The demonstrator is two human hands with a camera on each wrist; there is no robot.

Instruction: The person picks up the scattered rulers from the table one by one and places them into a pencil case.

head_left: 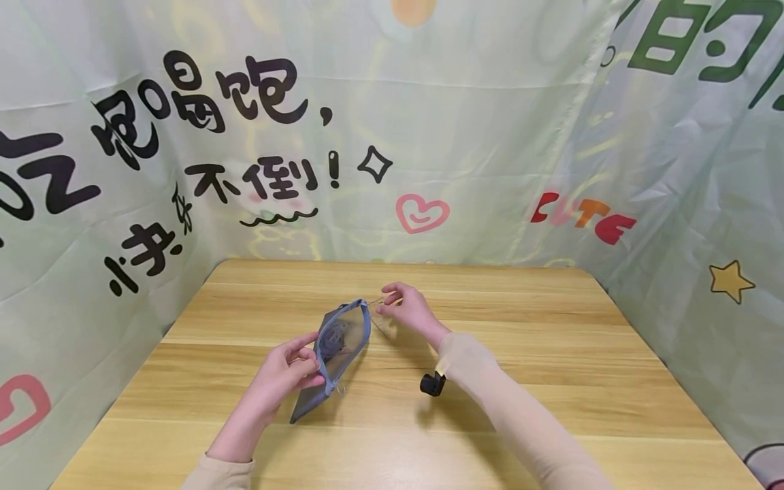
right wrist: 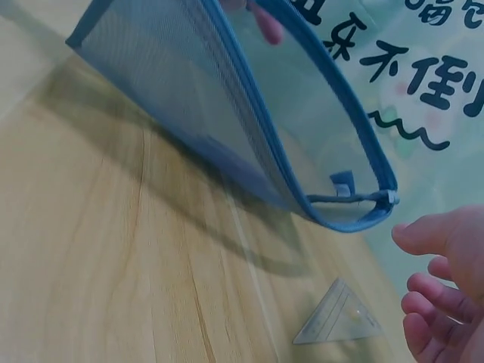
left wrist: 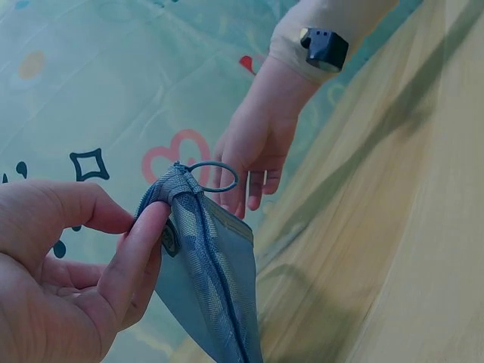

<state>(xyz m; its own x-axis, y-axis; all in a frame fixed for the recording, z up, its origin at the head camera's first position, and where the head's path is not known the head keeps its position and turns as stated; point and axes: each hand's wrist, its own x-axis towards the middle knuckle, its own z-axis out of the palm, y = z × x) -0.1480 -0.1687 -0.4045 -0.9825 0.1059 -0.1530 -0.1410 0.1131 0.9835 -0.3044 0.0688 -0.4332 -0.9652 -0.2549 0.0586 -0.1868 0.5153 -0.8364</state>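
Observation:
A blue mesh zipper pouch [head_left: 352, 344] stands tilted over the table with its zipped mouth spread wide. My left hand [head_left: 288, 367] pinches its rim near one end of the zipper, where a thin loop [left wrist: 214, 176] sticks out. Something bluish shows inside the pouch, its kind blurred by the mesh. Past the far end of the mouth is my right hand [head_left: 412, 309], fingers loosely bent; in the right wrist view a gap separates its thumb from the pouch corner. Below that hand, a clear triangular set square [right wrist: 338, 318] lies on the wood.
A wooden table [head_left: 520, 327] carries everything. Printed cloth [head_left: 478, 143] with lettering and hearts hangs behind it and along both sides. A small black camera [head_left: 432, 384] is strapped at the right wrist.

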